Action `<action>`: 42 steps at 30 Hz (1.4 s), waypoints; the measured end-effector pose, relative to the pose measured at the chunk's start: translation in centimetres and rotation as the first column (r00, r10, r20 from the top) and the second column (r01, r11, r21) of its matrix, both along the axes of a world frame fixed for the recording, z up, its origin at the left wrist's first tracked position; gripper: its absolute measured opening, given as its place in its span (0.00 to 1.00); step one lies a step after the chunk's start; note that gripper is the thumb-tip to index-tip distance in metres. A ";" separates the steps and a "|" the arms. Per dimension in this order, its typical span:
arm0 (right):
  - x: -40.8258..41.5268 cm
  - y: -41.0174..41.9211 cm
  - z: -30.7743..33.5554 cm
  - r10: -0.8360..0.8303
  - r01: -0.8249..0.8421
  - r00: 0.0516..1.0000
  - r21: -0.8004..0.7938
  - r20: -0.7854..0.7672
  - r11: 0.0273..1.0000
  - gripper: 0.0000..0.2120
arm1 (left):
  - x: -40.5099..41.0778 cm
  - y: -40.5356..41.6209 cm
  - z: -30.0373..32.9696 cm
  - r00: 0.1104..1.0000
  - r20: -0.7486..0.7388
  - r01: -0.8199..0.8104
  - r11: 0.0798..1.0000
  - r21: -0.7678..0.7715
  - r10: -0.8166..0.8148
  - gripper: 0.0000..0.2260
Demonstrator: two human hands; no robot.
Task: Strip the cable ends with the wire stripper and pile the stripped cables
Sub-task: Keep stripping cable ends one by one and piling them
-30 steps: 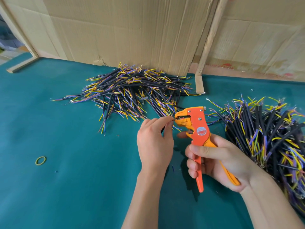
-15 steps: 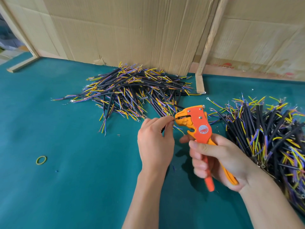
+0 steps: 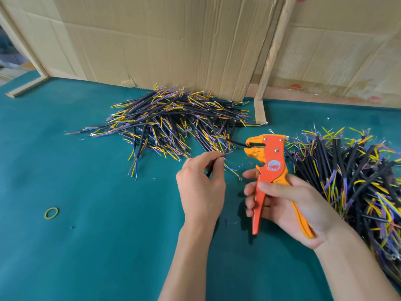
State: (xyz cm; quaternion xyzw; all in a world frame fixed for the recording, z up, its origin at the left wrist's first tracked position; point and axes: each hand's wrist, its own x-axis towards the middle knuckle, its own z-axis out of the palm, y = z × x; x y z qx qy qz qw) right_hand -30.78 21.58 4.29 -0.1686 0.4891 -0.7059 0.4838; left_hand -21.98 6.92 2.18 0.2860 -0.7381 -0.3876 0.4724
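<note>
Your left hand [image 3: 200,185] is pinching a cable [image 3: 210,170]; your right hand [image 3: 288,205] is gripping the wire stripper [image 3: 268,164] just beside it.

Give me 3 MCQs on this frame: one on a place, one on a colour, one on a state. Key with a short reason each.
1. Where does the yellow rubber band lie?
A. on the green table, far left of the hands
B. on the right cable pile
C. around the stripper handles

2. What colour is the wire stripper?
A. blue
B. orange
C. black

3. What is the left hand doing?
A. lying flat on the table
B. gripping the stripper
C. pinching a black cable

Key:
1 A: the band sits alone on the green table, apart from both piles.
2 B: head and handles are orange, held in the right hand.
3 C: fingertips and thumb close on the black cable, its coloured wire ends pointing toward the stripper.
</note>
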 end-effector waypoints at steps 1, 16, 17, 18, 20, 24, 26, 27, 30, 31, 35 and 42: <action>-0.1 0.0 -0.1 -0.003 0.003 1.000 0.000 -0.005 1.000 0.20 | 0.0 0.0 0.0 1.000 -0.001 0.010 0.999 0.032 -0.010 0.05; 0.7 -1.2 -0.2 -0.118 0.105 0.990 -0.158 -0.076 0.982 0.21 | -0.4 0.2 0.2 0.932 -0.092 0.359 0.853 0.379 -0.352 0.08; 0.7 -1.1 -0.1 -0.107 0.094 0.991 -0.156 -0.078 0.983 0.21 | -0.4 0.1 0.2 0.930 -0.107 0.364 0.840 0.402 -0.351 0.08; 0.8 -1.2 0.0 -0.099 0.086 0.992 -0.153 -0.076 0.984 0.22 | -0.5 0.1 0.2 0.929 -0.114 0.367 0.831 0.419 -0.353 0.07; 0.9 -1.2 0.2 -0.088 0.077 0.994 -0.146 -0.068 0.986 0.23 | -0.5 0.0 0.1 0.926 -0.119 0.373 0.816 0.442 -0.359 0.06; 1.0 -1.1 0.3 -0.059 0.049 0.997 -0.157 -0.057 0.986 0.25 | -0.5 -0.1 0.0 0.922 -0.156 0.384 0.783 0.489 -0.355 0.07; 1.0 -1.1 0.3 -0.055 0.045 0.997 -0.154 -0.061 0.987 0.24 | -0.4 -0.3 0.0 0.919 -0.164 0.391 0.766 0.510 -0.359 0.06; 1.0 -1.0 0.4 -0.053 0.043 0.997 -0.150 -0.062 0.988 0.24 | -0.4 -0.3 0.0 0.917 -0.171 0.395 0.757 0.520 -0.362 0.06; 1.1 -1.1 0.4 -0.048 0.039 0.997 -0.140 -0.059 0.989 0.26 | -0.4 -0.3 0.0 0.913 -0.182 0.403 0.736 0.544 -0.366 0.05; 1.1 -1.1 0.4 -0.048 0.039 0.997 -0.137 -0.060 0.990 0.26 | -0.4 -0.3 0.1 0.912 -0.188 0.406 0.728 0.552 -0.365 0.05; 1.1 -1.2 0.1 -0.044 0.036 0.998 -0.141 -0.052 0.989 0.26 | -0.3 -0.2 0.2 0.915 -0.238 0.404 0.718 0.566 -0.327 0.05; 1.3 -1.4 0.1 -0.021 0.012 0.998 -0.149 -0.062 0.989 0.25 | -0.5 0.1 -0.1 0.947 -0.219 0.313 0.823 0.474 -0.234 0.08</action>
